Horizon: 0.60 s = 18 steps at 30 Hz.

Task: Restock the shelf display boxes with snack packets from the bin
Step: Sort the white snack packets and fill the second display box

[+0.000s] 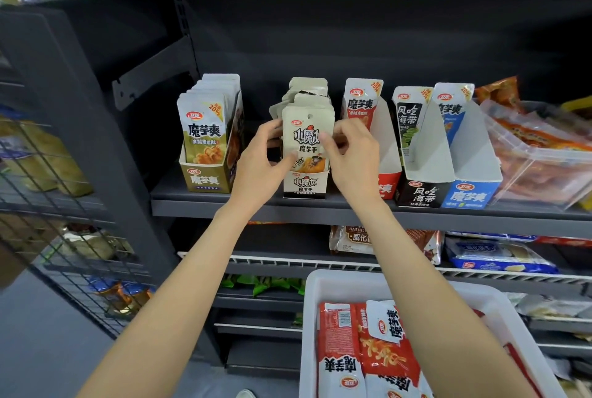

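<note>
Both hands work the front beige packet [306, 141] standing in the beige display box [305, 186] on the shelf [320, 207]. The left hand [261, 154] and right hand [349, 154] pinch its edges. The packet wants squaring upright, then seating flush against the row behind.

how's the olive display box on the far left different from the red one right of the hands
The olive display box is packed with upright packets, front to back; the red display box shows one packet at its back and bare white walls in front. The olive box stands clear of both hands; the right hand overlaps the red one. Both sit on the same shelf.
</note>
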Available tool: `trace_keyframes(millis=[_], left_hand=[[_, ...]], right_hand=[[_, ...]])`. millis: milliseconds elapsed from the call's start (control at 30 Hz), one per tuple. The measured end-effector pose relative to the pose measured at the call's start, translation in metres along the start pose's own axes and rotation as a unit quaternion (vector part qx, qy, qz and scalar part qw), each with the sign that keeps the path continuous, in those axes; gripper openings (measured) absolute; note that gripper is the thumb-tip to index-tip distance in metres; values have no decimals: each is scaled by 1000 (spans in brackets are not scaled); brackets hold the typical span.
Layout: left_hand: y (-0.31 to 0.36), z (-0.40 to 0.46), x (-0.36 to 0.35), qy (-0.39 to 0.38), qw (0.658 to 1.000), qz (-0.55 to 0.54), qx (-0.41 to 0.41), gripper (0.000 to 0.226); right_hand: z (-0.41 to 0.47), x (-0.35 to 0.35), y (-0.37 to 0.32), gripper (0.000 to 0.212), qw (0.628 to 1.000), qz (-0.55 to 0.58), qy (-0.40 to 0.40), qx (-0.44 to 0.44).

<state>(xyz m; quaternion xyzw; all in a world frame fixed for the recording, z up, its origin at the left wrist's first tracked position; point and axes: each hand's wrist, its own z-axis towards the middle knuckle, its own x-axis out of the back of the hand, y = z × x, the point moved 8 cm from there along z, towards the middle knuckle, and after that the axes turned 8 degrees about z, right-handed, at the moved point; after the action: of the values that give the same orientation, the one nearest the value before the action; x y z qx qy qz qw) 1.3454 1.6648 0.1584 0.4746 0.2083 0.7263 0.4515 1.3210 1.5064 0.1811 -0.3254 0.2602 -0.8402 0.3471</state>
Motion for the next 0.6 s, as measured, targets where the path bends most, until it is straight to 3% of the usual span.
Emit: trace_keyframes(millis=[133,233,300,433,600], left_hand=[[-2,-1,1,17,1000,-16,15,65],[-8,12,1,-8,997,-37,67,91],[-8,23,-3,-66,988,-79,117,98],[3,33,-12,-136,975,-135,112,97],[8,29,0,-117,991,-28,53,98]], right_hand=[[-6,1,11,20,998,55,-9,-44],[-7,-13,22,59,976,156,-73,-132],[-5,-22,17,73,963,182,-127,-153],[-6,-29,1,57,964,170,-181,-98],[-4,-20,5,63,952,171,-231,-101]])
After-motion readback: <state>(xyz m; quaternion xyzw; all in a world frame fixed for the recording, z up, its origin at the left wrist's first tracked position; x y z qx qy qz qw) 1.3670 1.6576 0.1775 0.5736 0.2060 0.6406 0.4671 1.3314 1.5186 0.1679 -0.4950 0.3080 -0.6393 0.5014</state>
